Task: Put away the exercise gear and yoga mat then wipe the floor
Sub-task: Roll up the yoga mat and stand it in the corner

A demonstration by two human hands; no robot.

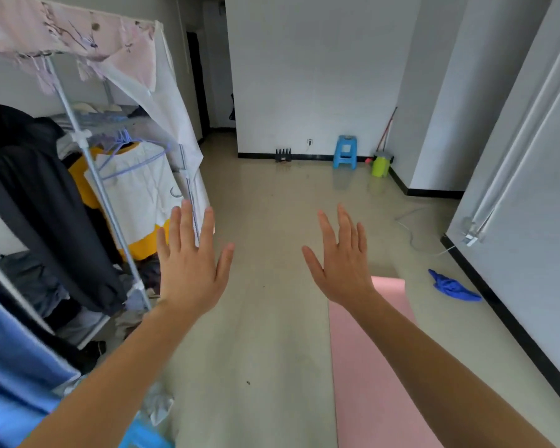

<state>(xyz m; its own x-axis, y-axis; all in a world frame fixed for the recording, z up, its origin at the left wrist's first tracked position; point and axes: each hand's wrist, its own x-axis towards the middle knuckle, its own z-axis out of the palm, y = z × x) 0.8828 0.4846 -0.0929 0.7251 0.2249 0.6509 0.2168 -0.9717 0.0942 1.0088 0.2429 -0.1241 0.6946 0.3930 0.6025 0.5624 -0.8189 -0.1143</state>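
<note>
A pink yoga mat [366, 367] lies unrolled on the pale floor [265, 334] at lower right, its far end partly hidden by my right forearm. A crumpled blue cloth [451, 287] lies on the floor to the mat's right, near the black skirting. My left hand [191, 263] is held out in the air, fingers spread, palm away from me, holding nothing. My right hand [345, 258] is raised the same way above the mat's far end, fingers straight and empty.
An open fabric wardrobe [84, 176] full of hanging clothes stands at left, with clothes heaped at its foot. A blue plastic stool [346, 152], a green bin [381, 164] and a small black object [283, 155] stand by the far wall. A white cable [411, 227] trails on the floor.
</note>
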